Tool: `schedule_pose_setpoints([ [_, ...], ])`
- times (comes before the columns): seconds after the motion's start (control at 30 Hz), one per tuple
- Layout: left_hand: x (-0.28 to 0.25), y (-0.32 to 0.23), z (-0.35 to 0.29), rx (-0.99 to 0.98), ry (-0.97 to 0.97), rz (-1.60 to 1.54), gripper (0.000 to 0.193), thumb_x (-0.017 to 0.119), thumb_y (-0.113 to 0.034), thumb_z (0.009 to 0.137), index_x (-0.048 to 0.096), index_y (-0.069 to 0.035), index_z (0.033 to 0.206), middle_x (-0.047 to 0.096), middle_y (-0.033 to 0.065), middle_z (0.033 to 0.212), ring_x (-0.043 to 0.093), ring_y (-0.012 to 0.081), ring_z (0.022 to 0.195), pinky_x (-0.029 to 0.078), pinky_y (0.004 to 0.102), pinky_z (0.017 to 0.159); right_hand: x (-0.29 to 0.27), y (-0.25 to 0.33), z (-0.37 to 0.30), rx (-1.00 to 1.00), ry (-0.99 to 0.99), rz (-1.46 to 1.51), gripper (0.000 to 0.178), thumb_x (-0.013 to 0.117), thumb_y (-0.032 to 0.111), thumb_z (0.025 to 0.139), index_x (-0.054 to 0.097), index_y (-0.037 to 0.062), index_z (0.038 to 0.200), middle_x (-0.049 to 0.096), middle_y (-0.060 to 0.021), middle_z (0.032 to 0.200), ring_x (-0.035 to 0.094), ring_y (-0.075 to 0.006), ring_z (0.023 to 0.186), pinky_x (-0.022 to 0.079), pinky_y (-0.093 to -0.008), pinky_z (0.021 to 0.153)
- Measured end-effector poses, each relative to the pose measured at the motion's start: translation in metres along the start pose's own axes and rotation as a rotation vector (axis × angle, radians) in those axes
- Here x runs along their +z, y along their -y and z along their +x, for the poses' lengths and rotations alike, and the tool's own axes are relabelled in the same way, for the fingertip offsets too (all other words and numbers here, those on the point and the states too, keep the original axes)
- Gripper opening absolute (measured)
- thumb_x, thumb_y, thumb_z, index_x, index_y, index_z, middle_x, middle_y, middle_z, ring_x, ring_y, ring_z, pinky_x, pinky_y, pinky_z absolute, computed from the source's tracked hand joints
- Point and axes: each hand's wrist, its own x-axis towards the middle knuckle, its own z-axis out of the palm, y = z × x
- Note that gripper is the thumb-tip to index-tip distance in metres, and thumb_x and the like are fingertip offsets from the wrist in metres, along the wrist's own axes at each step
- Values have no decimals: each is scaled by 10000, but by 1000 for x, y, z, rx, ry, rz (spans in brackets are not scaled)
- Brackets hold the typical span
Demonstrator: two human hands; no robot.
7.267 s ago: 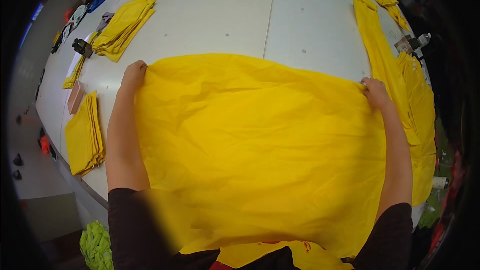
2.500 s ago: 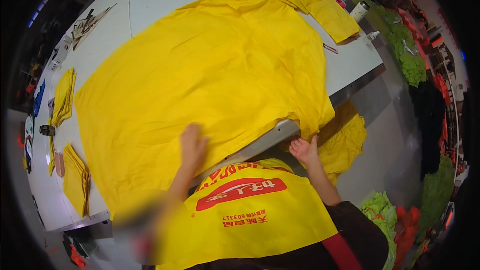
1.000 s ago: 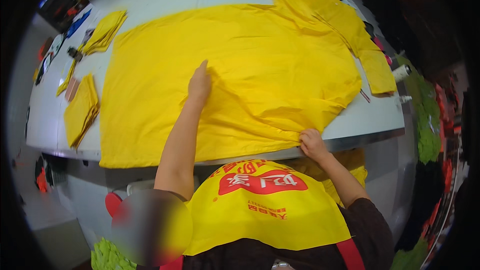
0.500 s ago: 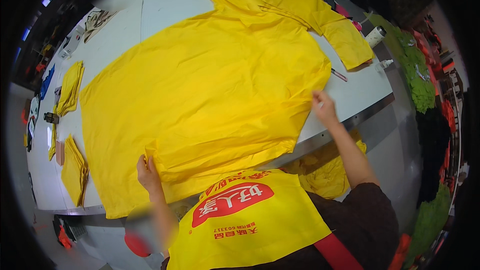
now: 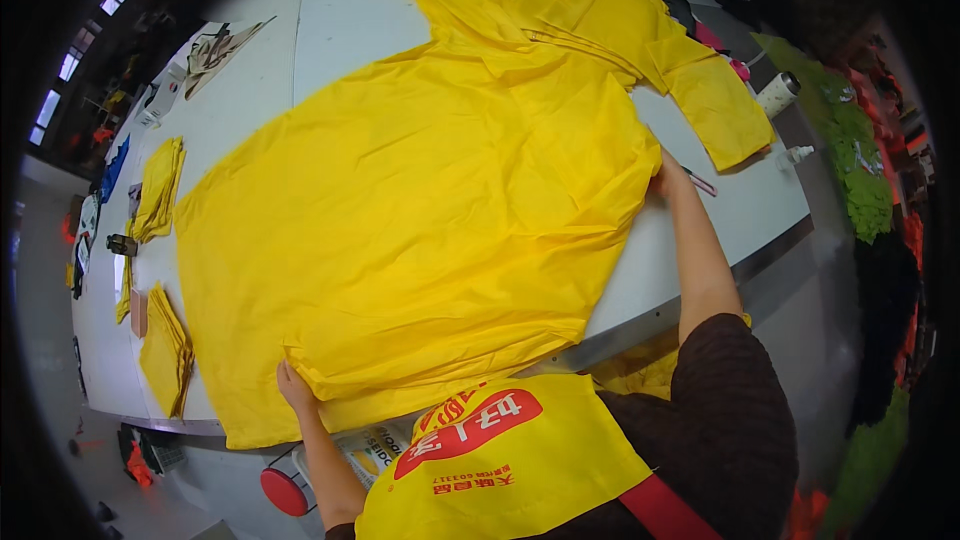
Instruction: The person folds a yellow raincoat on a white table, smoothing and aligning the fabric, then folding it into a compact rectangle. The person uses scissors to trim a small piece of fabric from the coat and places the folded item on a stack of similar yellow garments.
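A large yellow garment (image 5: 400, 200) lies spread over the white table, creased across its middle, with a sleeve-like strip reaching to the far side. At its near edge, toward the left, my left hand (image 5: 294, 386) pinches a small raised fold of the cloth. My right hand (image 5: 668, 177) is closed at the garment's right edge, its fingertips hidden by the yellow cloth. Close beside that hand is a slim pink-and-dark tool (image 5: 702, 182), partly covered by my wrist.
More yellow cloth (image 5: 590, 15) is heaped at the far right. Folded yellow stacks (image 5: 165, 355) sit at the left edge of the white table (image 5: 340, 0). A light cylindrical bottle (image 5: 779, 93) lies near the right edge. Below the table, at left, is a red round stool (image 5: 284, 492).
My right hand has moved forward and right to the garment's edge, taking hold of the cloth. My left hand still pinches its fold, slightly nearer to me. The view has shifted a little.
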Motion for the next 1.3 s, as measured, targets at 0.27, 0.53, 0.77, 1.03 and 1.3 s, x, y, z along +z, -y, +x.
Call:
schedule_pose_setpoints([
  [0.27,4,-7,-12,-84,186,763,777,581,-531,769,311,-133,1379,244,108,1458,211,273,1348,237,475,1041,27,32,24,-540,-150,-403,477,640,169,772,464,73,1205,611,-136,1064,588,-265,971,476,-374,814],
  [0.53,2,15,3,22,216,693,760,581,-521,773,338,-109,1363,301,122,1428,263,296,1319,278,429,1037,-58,38,42,-688,-513,-1231,466,558,122,752,483,25,1202,550,-211,1172,525,-353,1081,417,-372,916],
  [0.77,-30,54,1,107,226,654,691,579,-463,784,384,-69,1318,381,140,1346,343,318,1242,331,394,1004,-98,-2,-16,-771,-664,-1823,336,538,130,816,568,38,1137,570,-165,1153,513,-339,1085,398,-389,935],
  [1.03,-21,-97,22,-9,-64,-465,273,532,-196,900,576,5,1079,623,99,939,598,189,819,475,276,730,-176,7,16,-985,-826,-1660,341,489,70,838,528,-25,1163,562,-219,1145,521,-365,1075,408,-386,931],
  [1.3,-26,-134,80,23,631,-277,324,449,27,842,595,-31,1125,616,79,1060,548,175,1035,433,296,894,151,-144,-94,-1171,310,-1445,441,602,99,804,491,18,1223,486,-163,1272,426,-325,1202,327,-402,1008],
])
